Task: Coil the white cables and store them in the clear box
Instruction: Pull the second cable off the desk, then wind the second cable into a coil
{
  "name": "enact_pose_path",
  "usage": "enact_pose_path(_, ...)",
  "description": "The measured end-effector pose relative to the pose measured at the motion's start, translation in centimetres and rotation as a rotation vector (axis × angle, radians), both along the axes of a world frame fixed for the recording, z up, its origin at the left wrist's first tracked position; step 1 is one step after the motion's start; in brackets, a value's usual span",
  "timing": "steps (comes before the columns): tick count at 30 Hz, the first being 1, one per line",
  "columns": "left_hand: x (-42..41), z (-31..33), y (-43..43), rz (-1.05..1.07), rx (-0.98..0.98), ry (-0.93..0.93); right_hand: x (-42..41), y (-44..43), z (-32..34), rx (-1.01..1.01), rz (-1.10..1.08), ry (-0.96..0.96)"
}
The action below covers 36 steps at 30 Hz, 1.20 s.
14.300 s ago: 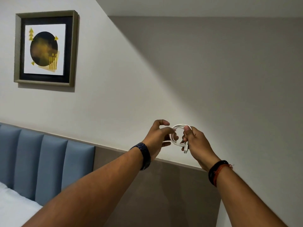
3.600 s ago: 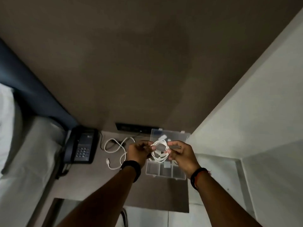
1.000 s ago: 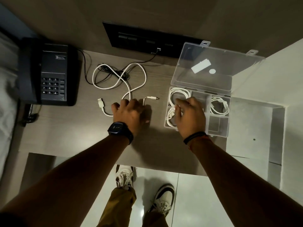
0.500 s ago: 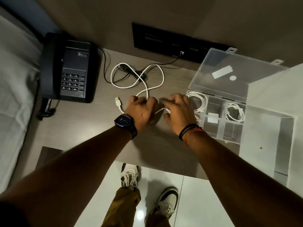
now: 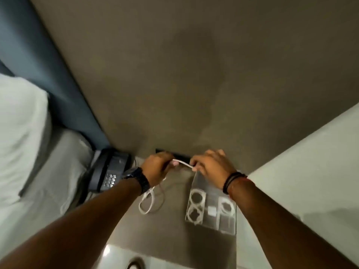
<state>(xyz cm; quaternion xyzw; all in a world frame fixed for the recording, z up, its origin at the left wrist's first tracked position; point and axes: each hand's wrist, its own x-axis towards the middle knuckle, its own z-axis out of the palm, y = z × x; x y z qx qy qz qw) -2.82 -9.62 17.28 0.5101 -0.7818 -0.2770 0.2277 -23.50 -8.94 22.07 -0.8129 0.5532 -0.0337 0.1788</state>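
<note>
A white cable [image 5: 182, 163] stretches between both hands above the bedside table. My left hand [image 5: 156, 168] grips one part of it, and the rest hangs below that hand in a loose loop [image 5: 147, 200] down to the table top. My right hand [image 5: 210, 166] pinches the cable's other part. The clear box [image 5: 211, 223] lies open on the table below my right wrist. Three coiled white cables [image 5: 197, 197] sit in its compartments.
A dark desk phone [image 5: 109, 169] stands at the table's left, beside a bed with white linen [image 5: 19, 136]. A black socket panel [image 5: 181, 154] sits on the brown wall behind the hands. A white wall surface [image 5: 303, 167] rises at the right.
Both hands have lifted the loose white cable off the table and hold it taut between them. The head has tilted up, so the table sits lower in view.
</note>
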Motion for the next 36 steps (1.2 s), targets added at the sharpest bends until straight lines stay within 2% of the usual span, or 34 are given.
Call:
enact_pose_path(3,-0.4,11.5,-1.2,-0.041,-0.163,-0.031,0.5,-0.1,10.6,-0.107,0.091,0.179)
enact_pose_path(5,-0.4,18.3,-1.9,-0.058,-0.252,-0.039,1.0,-0.2,16.8,-0.174,0.065,0.223)
enact_pose_path(8,-0.1,28.6,-1.9,-0.049,-0.344,-0.033,1.9,0.1,25.6,-0.220,-0.023,0.155)
enact_pose_path(10,0.1,34.4,-1.6,-0.022,-0.403,-0.005,2.9,0.6,30.7,-0.212,-0.085,0.028)
enact_pose_path(14,1.2,44.4,0.2,0.022,-0.486,0.101,4.9,2.9,39.4,-0.232,-0.200,-0.493)
enact_pose_path(17,1.8,49.5,1.6,0.046,-0.514,0.178,5.8,5.7,44.6,0.008,-0.173,-0.923)
enact_pose_path(20,1.7,53.1,3.4,0.060,-0.508,0.333,5.9,8.8,49.6,0.374,0.077,-1.356)
enact_pose_path(22,1.1,54.7,4.7,0.052,-0.467,0.441,6.1,11.0,52.7,0.447,0.256,-1.592)
enact_pose_path(25,0.1,55.9,6.0,0.059,-0.327,0.541,6.8,13.7,56.8,0.283,0.407,-1.864)
enact_pose_path(28,-0.2,56.3,6.8,0.092,-0.275,0.479,6.1,14.8,60.7,-0.015,0.444,-2.063)
enact_pose_path(30,0.0,56.6,7.3,0.101,-0.298,0.430,5.5,14.7,62.7,-0.331,0.272,-2.004)
enact_pose_path(31,0.2,56.9,7.5,0.108,-0.309,0.427,5.3,14.3,63.2,-0.523,0.096,-1.881)
enact_pose_path(33,0.4,57.6,8.0,0.115,-0.338,0.428,5.1,13.3,62.9,-0.869,-0.224,-1.480)
enact_pose_path(34,0.4,58.0,8.2,0.114,-0.359,0.419,5.0,12.6,62.1,-1.000,-0.316,-1.213)
enact_pose_path(36,0.4,59.0,8.6,0.118,-0.413,0.391,4.8,11.6,59.9,-1.058,-0.396,-0.685)
